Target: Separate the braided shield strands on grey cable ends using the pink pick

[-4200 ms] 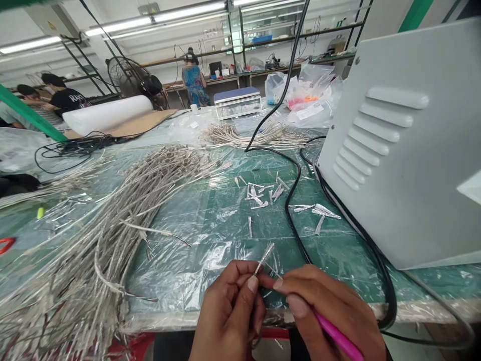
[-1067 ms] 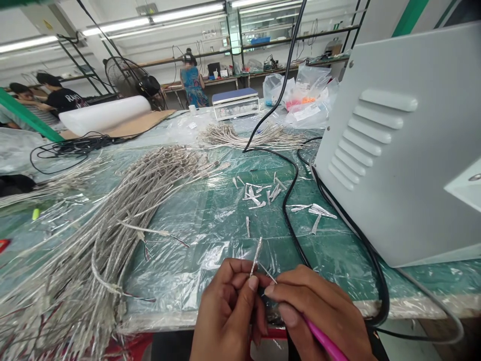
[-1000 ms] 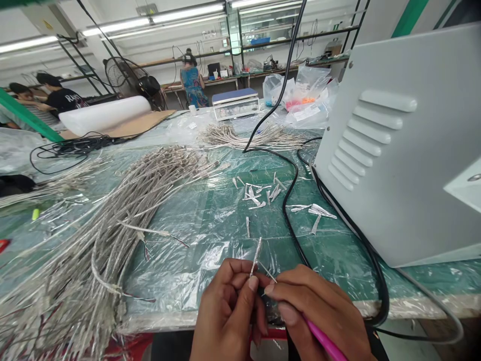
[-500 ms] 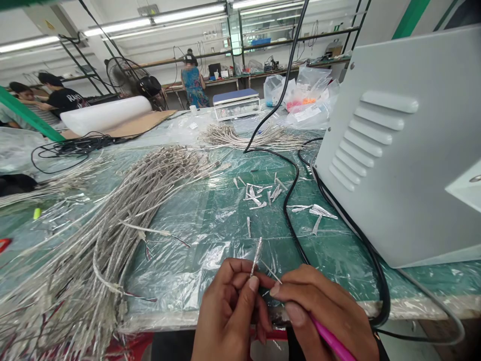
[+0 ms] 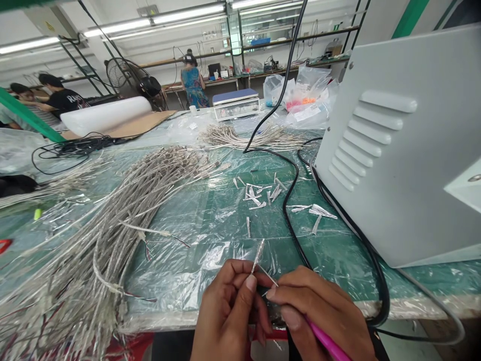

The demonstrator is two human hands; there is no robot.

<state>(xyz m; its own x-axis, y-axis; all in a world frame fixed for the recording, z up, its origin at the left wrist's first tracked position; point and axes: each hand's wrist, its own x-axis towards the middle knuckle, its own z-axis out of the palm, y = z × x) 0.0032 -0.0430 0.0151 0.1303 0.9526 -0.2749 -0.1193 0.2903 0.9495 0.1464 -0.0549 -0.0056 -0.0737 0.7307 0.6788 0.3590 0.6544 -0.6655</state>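
Note:
Pinched between thumb and fingers of my left hand [image 5: 233, 308] is a short silvery braided wire end [image 5: 258, 254], pointing up and slightly right. My right hand [image 5: 323, 306] is closed around a pink-handled pick [image 5: 326, 342]. Its thin metal tip [image 5: 269, 275] reaches left, close to the base of the braid; whether it touches cannot be made out. Beyond my hands, several cut silvery braid scraps [image 5: 254, 196] lie scattered on the plastic-covered green table [image 5: 218, 220]. The lower part of the held cable is hidden by my fingers.
A large bundle of braided cables [image 5: 150, 195] fills the left side, with another cable bundle [image 5: 259, 138] farther back. A grey metal machine [image 5: 387, 150] stands at right, black cables [image 5: 291, 220] running beside it. Behind are plastic bags [image 5: 306, 95], a clear case [image 5: 236, 108] and several people.
The braided end has tilted slightly right in my left hand. My right hand and the pick have shifted a little left.

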